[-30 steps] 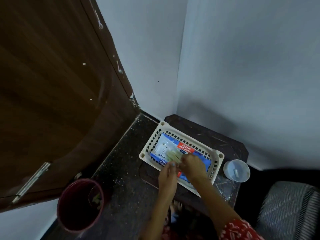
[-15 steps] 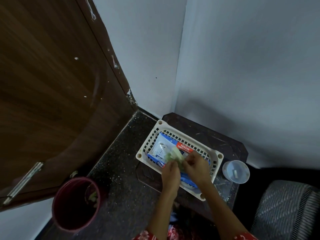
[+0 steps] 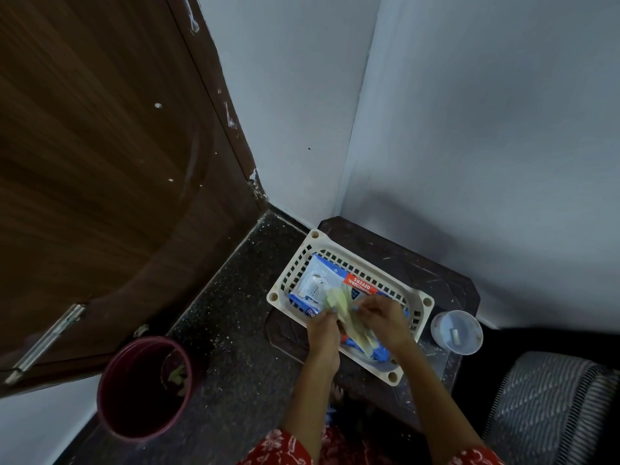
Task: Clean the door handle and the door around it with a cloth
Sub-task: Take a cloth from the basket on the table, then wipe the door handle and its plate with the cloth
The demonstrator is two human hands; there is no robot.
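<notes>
A pale yellow-green cloth [image 3: 349, 312] is stretched between both my hands above a white slotted basket [image 3: 417, 297]. My left hand [image 3: 323, 327] pinches its left part, and my right hand [image 3: 385, 318] grips its right part. Under the cloth, inside the basket, lies a blue and white packet [image 3: 318, 283] with a red label. The brown wooden door [image 3: 94, 162] fills the left side, and its metal handle [image 3: 47, 340] shows at the lower left, far from both hands.
The basket stands on a dark low stool [image 3: 436, 273] in the corner of two pale walls. A clear plastic cup [image 3: 456, 332] sits at the stool's right edge. A maroon bucket [image 3: 144, 387] stands on the speckled floor. A striped grey cushion [image 3: 550, 407] lies at the lower right.
Both hands have drawn the cloth up and out of the packet, so more of it shows between them. The view has shifted slightly.
</notes>
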